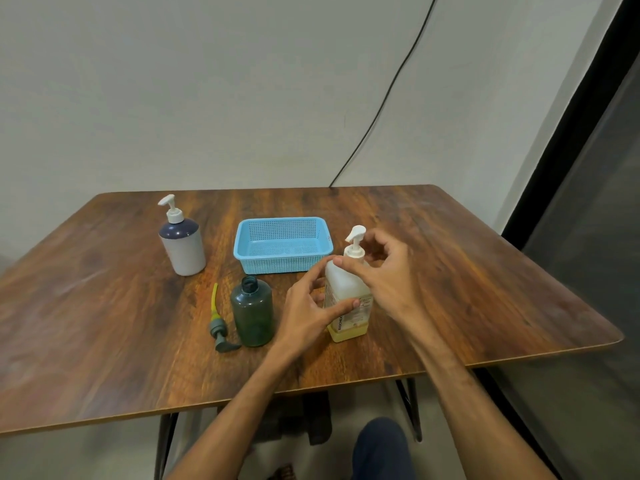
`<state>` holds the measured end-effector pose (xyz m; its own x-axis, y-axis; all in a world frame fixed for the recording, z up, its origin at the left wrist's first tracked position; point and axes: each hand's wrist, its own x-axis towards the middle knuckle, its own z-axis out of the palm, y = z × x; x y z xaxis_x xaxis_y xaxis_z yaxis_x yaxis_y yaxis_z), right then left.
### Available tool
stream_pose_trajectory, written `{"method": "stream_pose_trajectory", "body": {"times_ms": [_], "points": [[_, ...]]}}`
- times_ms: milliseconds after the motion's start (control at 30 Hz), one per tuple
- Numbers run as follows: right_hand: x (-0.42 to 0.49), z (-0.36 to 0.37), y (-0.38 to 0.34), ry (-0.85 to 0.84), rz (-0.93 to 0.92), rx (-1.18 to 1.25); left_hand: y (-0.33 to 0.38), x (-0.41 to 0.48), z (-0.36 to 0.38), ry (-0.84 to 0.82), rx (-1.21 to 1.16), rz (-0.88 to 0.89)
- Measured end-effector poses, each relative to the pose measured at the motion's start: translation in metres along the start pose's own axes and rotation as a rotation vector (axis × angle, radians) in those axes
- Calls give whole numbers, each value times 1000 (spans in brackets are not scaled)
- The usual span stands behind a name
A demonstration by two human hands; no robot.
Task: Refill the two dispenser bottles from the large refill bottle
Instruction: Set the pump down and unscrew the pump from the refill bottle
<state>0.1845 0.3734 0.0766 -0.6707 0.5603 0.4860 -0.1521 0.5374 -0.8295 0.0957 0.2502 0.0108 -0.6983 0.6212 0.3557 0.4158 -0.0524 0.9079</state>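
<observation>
So the refill bottle (343, 280) (the cloudy one with just a bit of yellow liquid at the bottom) is standing upright on the table (450, 289), right between both grips. The left grip (308, 306) is clamped on its body, thumb across the label and fingers up on the shoulder. The right grip (384, 271) is closed round the neck under the pump top (355, 237), thumb in front, fingers curled behind.

Just left of the left grip is the dark green dispenser bottle (252, 313), neck open, with its grey pump (219, 329) and yellow tube lying flat on the side away from the grip. Beyond the left grip sits a blue basket (282, 221), and further out left is the white dispenser bottle (183, 247), pump on.
</observation>
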Motion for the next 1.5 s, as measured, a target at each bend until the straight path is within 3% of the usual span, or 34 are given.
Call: {"method": "stream_pose_trajectory", "body": {"times_ms": [267, 533, 1033, 1200, 1367, 1500], "points": [[12, -26, -17, -94, 115, 352, -1, 1, 0, -17, 20, -19], [28, -63, -49, 9, 2, 522, -3, 2, -1, -28, -2, -31], [24, -92, -81, 199, -218, 241, -4, 3, -2, -39, -17, -34], [14, -67, -20, 254, -102, 29, -4, 3, -2, -37, 2, -14], [-14, -33, 58, 288, -6, -357, -5, 3, -2, -25, 17, -7], [-35, -16, 81, 233, 36, -590, -4, 3, -2, -28, 11, 7]]}}
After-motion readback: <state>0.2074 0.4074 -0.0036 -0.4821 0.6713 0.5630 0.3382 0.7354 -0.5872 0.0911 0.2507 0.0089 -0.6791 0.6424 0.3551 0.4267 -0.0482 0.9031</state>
